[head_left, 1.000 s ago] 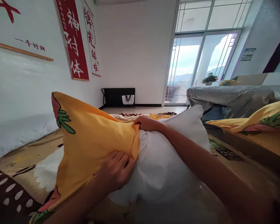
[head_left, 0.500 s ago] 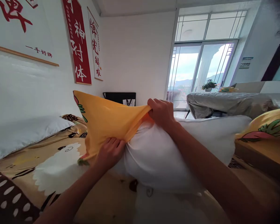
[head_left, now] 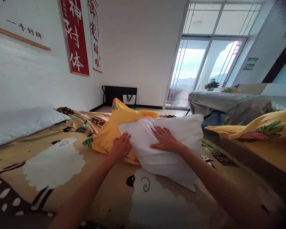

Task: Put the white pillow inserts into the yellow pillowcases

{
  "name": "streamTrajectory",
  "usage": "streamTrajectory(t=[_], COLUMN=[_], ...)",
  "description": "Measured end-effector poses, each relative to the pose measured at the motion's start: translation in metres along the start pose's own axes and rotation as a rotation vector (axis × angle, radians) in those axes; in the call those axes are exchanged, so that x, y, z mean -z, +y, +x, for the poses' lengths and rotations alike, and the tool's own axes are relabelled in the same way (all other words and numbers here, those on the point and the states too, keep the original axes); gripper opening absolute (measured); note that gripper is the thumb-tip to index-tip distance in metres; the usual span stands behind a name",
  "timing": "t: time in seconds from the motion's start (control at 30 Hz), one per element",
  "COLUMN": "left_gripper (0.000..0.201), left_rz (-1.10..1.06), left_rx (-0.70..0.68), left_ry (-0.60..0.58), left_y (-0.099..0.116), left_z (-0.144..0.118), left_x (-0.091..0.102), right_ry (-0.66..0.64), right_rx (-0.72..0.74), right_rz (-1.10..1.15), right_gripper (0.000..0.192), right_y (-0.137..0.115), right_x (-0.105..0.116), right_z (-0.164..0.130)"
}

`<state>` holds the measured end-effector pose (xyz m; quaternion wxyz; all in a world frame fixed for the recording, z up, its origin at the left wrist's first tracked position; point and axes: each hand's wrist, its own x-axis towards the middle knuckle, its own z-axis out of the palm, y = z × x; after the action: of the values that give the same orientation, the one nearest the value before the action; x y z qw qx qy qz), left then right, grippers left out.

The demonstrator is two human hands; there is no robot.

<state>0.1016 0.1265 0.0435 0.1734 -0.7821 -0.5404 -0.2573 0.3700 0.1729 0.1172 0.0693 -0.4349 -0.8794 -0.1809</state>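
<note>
While flat on pillow (head_left: 171, 149) — right hand (head_left: 164, 140) | left hand (head_left: 120, 148) at pillowcase (head_left: 109, 133)

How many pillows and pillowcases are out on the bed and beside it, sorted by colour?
White pillows: 2, one under the right hand at, one by the wall.
Yellow pillowcases: 2, one at the left hand at, one on the right.
Total: 4

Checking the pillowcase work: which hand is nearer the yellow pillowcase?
Left. The left hand rests at the yellow pillowcase opening; the right hand lies flat on the white pillow, beside it.
</note>
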Motion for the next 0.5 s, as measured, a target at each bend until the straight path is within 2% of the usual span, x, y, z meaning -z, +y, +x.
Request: streamTrajectory(t=[0.07, 0.13, 0.27, 0.33, 0.4, 0.5], left_gripper=[0.034, 0.027, 0.019, 0.02, 0.025, 0.029], left_rz=[0.01, 0.017, 0.045, 0.067, 0.091, 0.122], left_rx=[-0.007, -0.083, -0.238, -0.254, -0.247, -0.245], left_ry=[0.002, -0.028, -0.105, -0.126, -0.148, -0.2], left_y=[0.009, 0.017, 0.032, 0.039, 0.048, 0.057], left_z=[-0.002, 0.0, 0.009, 0.012, 0.014, 0.017], left_x=[-0.016, -0.025, -0.029, -0.029, -0.03, -0.028], right_ry=[0.037, 0.058, 0.101, 0.153, 0.199, 0.145], right_rx=[-0.034, -0.013, 0.11, 0.114, 0.069, 0.035], right_rz=[-0.028, -0.061, -0.164, -0.248, -0.325, -0.351], right_gripper=[0.095, 0.096, 0.113, 0.098, 0.074, 0.05], right_y=[0.0, -0.006, -0.026, -0.035, -0.04, -0.041], right_x=[-0.024, -0.039, -0.06, -0.072, -0.083, -0.085], right_z=[-0.006, -0.017, -0.05, -0.061, -0.063, -0.049])
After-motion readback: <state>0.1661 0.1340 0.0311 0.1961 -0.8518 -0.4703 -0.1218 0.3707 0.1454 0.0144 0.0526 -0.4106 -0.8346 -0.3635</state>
